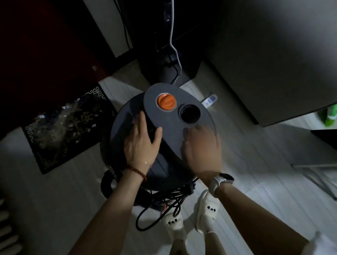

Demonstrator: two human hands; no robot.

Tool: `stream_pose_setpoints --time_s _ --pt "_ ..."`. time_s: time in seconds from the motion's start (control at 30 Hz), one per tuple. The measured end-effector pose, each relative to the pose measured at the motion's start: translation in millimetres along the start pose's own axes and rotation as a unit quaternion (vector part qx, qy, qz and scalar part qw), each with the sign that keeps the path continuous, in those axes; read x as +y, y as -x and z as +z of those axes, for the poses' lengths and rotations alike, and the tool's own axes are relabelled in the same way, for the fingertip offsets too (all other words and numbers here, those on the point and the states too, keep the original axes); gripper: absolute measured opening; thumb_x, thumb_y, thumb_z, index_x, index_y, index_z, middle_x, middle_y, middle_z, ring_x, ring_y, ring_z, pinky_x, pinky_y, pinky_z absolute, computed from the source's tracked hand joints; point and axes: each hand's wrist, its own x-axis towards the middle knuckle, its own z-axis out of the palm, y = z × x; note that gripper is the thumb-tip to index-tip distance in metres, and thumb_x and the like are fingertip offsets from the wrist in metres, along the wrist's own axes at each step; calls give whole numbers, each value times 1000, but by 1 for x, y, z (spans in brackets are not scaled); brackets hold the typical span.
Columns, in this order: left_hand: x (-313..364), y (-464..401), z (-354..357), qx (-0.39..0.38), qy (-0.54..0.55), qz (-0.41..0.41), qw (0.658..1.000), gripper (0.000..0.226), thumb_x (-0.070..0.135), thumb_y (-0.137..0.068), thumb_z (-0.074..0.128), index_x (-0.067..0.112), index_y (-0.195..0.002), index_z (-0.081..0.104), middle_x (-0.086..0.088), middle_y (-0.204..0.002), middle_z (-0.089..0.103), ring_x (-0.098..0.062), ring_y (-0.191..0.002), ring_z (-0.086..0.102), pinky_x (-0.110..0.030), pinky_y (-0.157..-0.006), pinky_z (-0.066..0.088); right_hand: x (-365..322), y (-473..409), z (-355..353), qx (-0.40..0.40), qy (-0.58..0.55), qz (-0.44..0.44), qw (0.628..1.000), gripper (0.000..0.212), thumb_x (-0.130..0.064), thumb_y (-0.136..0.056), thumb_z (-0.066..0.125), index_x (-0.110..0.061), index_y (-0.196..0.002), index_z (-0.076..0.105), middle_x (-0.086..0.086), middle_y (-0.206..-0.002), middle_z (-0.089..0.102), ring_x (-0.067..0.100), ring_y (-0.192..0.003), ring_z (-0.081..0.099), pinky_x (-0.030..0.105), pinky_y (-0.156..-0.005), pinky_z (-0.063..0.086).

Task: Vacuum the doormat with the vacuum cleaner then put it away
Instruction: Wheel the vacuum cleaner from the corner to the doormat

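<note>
Both hands (141, 144) flat on round dark vacuum cleaner (175, 127), orange knob (166, 101)

My bare arms, wrists and slippered feet

My left hand (140, 146) has a thin red cord bracelet (137, 172) at the wrist; my right hand (203, 151) has a white-strapped watch (221, 181). I wear cream slippers (188, 216) with small black dots and pale short sleeves.

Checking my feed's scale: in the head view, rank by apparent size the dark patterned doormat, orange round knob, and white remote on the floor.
1. Dark patterned doormat, clearly largest.
2. Orange round knob.
3. White remote, partly hidden behind the vacuum; the knob sits nearer the camera, so this ranking is unsure.
</note>
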Motion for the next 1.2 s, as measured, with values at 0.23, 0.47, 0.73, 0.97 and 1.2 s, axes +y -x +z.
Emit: stream_pose_setpoints --time_s 0.23,0.47,0.73,0.97,1.2 --pt "0 -9 15 62 -71 58 994 75 57 -81 27 10 -137 44 -10 -137 52 -29 -121 53 -44 -96 40 5 -7 1 21 -36 29 999 46 -42 -86 36 -19 -121 54 14 -125 53 36 -124 41 57 -100 35" --pt "25 -28 13 3 -61 68 996 82 62 -76 10 21 -146 28 -4 -151 33 -26 -136 35 -46 -107 27 22 -6 -13 32 -125 39 991 51 -40 -88 36 -17 -133 46 12 -134 45 32 -127 39 48 -106 32" --pt "-35 92 55 93 52 101 989 47 39 -93 41 13 -132 40 -11 -142 32 -30 -130 35 -53 -101 39 42 95 31 -65 -257 255 930 58 -36 -91 51 -8 -138 33 12 -139 39 23 -127 39 42 -105 38" --pt "-76 126 77 -28 102 111 988 62 44 -82 50 23 -138 33 -8 -153 17 -21 -137 27 -45 -106 38 15 78 80 -105 -447 318 829 47 -12 -79 70 -8 -118 44 4 -114 57 15 -105 57 13 -84 49" --pt "-77 133 73 -40 136 48 989 72 57 -85 43 9 -138 40 -10 -145 33 -22 -131 39 -43 -101 44 42 71 73 -202 -338 323 860 33 -12 -77 68 -7 -102 47 14 -106 58 25 -86 62 36 -73 57"
